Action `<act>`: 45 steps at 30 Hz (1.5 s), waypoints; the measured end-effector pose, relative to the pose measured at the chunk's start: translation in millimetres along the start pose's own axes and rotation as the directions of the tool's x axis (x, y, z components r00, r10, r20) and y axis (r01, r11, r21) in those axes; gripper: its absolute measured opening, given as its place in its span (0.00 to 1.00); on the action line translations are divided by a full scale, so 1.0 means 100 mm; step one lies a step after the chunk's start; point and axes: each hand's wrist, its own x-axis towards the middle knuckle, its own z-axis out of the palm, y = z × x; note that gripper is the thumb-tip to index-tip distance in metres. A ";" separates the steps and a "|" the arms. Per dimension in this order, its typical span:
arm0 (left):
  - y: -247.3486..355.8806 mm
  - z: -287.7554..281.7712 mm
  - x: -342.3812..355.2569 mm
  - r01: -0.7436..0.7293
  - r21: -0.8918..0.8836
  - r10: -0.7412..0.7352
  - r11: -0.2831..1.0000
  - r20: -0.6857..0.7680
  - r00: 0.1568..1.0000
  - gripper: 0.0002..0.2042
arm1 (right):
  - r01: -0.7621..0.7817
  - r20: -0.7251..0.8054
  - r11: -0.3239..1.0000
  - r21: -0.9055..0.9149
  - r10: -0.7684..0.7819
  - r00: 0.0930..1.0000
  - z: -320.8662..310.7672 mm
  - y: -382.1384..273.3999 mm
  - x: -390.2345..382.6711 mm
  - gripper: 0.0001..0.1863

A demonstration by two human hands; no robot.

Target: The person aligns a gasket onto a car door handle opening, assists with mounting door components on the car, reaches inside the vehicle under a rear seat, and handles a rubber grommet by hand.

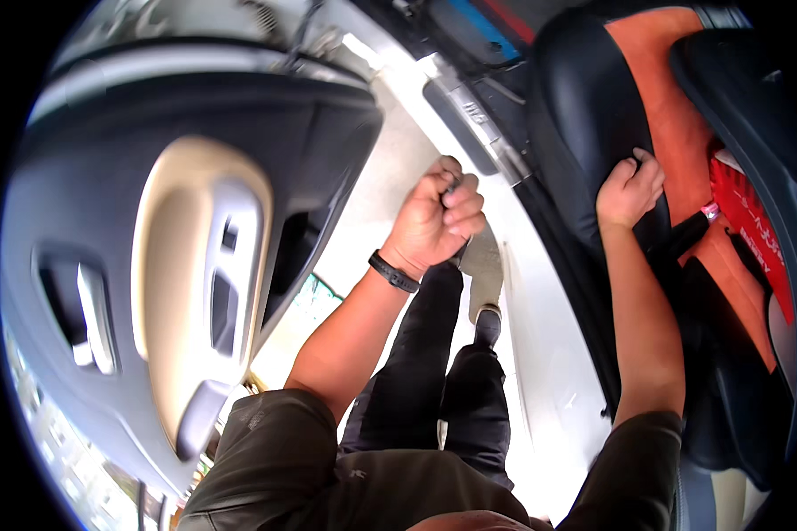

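My left hand (438, 212), with a black band (393, 271) on its wrist, is raised over the gap beside the open car door (71, 195). Its fingers are curled into a fist around something small and dark, too little of which shows to name. My right hand (630, 188) rests against the side of the black and orange car seat (669, 80). The fingers there are bent inward, and whatever they may hold is hidden.
The door's beige armrest (164, 257) and silver inner handle (96, 314) face me on the left. A door sill (474, 119) runs between door and seat. On the seat lies a red printed package (748, 217) beside a black seat-belt buckle piece (686, 232).
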 end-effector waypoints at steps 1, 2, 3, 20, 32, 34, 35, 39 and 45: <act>-0.13 0.06 -0.37 0.009 0.045 -0.008 0.999 -0.026 1.000 0.03 | -0.065 0.033 0.994 -0.085 0.068 0.997 -0.05 -0.10 0.01 0.20; -0.28 0.11 -0.75 0.023 0.082 -0.019 0.996 -0.052 0.998 0.03 | -0.091 0.076 0.980 -0.180 0.106 0.992 -0.13 -0.13 0.05 0.22; -0.41 0.19 -1.16 0.015 0.103 -0.007 0.995 -0.082 0.997 0.04 | -0.114 0.155 0.965 -0.235 0.153 0.976 -0.23 -0.19 0.10 0.23; -2.07 0.45 -5.92 0.142 0.973 0.729 0.180 -0.229 0.645 0.04 | -0.997 0.968 0.040 0.072 -0.245 0.060 -4.28 -2.37 -5.19 0.16; -2.33 0.39 -8.07 0.167 0.982 0.605 -0.091 -0.078 0.792 0.14 | -0.993 0.987 -0.050 0.107 -0.111 0.112 -5.24 -2.43 -7.24 0.18; -2.28 0.38 -8.47 0.234 0.954 0.631 -0.185 -0.067 0.773 0.14 | -0.994 0.979 -0.025 0.109 -0.169 0.112 -5.39 -2.65 -7.50 0.17; -2.31 0.41 -8.65 0.188 0.961 0.651 -0.203 -0.011 0.759 0.11 | -0.994 0.982 -0.034 0.105 -0.157 0.109 -5.48 -2.72 -7.62 0.17; -2.24 0.62 -8.97 0.079 0.916 0.644 -0.393 0.213 0.735 0.10 | -0.984 0.961 -0.162 0.074 -0.252 0.114 -5.70 -2.96 -7.75 0.14; -2.46 0.86 -9.20 -0.022 0.865 0.575 -0.502 0.353 0.738 0.14 | -0.973 0.978 -0.226 0.046 -0.186 0.090 -5.99 -2.98 -7.79 0.12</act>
